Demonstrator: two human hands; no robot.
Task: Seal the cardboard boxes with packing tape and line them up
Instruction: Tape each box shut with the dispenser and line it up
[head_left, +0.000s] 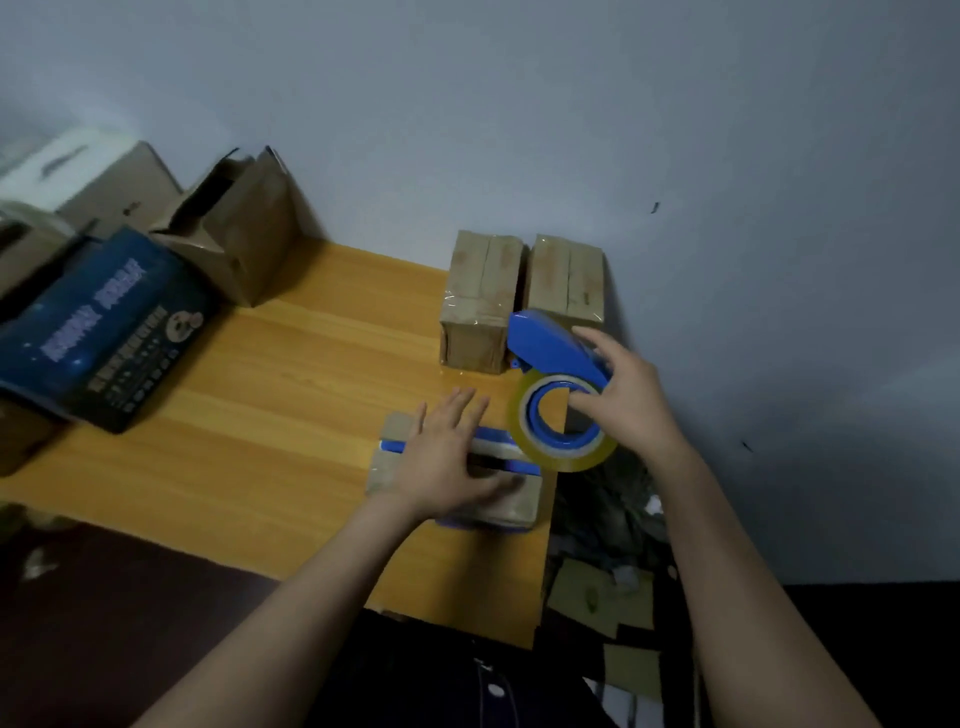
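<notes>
My left hand (447, 460) lies spread flat on the box (511, 504), my right hand (628, 402) grips the tape dispenser (553, 351) — if I pull askew, the box may slide off the frame-right edge of the desk (260, 415).

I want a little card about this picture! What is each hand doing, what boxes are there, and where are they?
left hand: lies flat on the small box, fingers straight
right hand: grips the blue tape dispenser, held above the small box's right end
small box: near the right edge of the wooden table; blurred
sealed boxes: left taped box and right taped box, side by side at the wall
far left: dark blue printed box and open cardboard box
</notes>
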